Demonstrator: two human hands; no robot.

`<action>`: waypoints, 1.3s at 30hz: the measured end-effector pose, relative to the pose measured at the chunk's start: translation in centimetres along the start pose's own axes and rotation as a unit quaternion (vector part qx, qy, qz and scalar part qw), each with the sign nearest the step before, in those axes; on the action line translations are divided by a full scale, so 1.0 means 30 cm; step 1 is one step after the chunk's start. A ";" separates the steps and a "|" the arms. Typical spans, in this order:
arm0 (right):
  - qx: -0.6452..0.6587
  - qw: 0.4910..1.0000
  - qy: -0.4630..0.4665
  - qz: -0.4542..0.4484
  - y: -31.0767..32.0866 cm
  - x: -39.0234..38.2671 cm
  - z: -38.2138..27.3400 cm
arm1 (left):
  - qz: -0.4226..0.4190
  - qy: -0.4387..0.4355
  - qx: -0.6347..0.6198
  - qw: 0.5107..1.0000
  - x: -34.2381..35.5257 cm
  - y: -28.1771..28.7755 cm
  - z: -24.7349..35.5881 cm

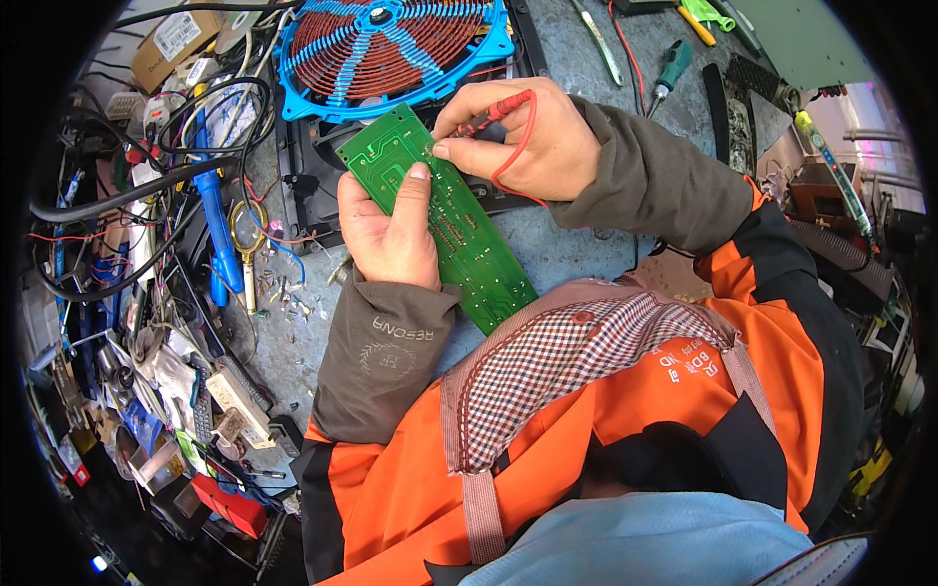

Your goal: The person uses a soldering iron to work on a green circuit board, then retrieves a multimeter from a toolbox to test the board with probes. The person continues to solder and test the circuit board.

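Tabletop (576, 249), blue-grey and cluttered along my left side, spreads under my arms. A checked apron (567, 361) bulges over its near edge. Beyond my hands lies a coil (391, 39), brown windings in a blue frame. A green board (464, 234) slants from coil to apron, its far end overlapping the coil's rim in this view, its near end meeting the cloth. Whether it rests there I cannot tell; if so, a shift of my body could nudge it.

My left hand (396, 234) grips the board by one long edge, thumb flat on top; should that one-sided hold loosen, the board could pivot. My right hand (542, 142) has its fingers closed round a red probe (489, 115), thumb tip close to the board's other long edge. I cannot make out where the probe's tip sits; a slip could bridge neighbouring contacts or scratch the surface. A red lead (526, 146) loops across the same hand, and a snag could tug the probe aside.

Smallest of all, joints (451, 234) crowd the board's middle, while metal bits (296, 301) lie scattered at left, able to short it were it laid on them.
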State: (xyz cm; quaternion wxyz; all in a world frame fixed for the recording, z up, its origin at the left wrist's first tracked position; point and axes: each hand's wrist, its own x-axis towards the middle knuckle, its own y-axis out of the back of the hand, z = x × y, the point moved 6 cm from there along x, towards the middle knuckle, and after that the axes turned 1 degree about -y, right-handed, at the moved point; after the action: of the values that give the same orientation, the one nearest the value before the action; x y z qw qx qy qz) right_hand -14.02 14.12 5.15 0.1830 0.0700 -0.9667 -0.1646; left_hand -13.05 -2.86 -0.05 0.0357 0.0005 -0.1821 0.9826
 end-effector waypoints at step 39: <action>-0.017 1.000 0.008 -0.021 0.002 0.002 0.005 | 0.002 -0.008 0.007 1.000 0.001 0.006 -0.003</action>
State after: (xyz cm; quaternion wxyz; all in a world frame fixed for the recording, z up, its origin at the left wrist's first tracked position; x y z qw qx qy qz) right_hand -14.12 14.21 5.06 0.1885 0.0880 -0.9605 -0.1846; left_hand -13.10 -2.98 -0.20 0.0322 0.0085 -0.1757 0.9839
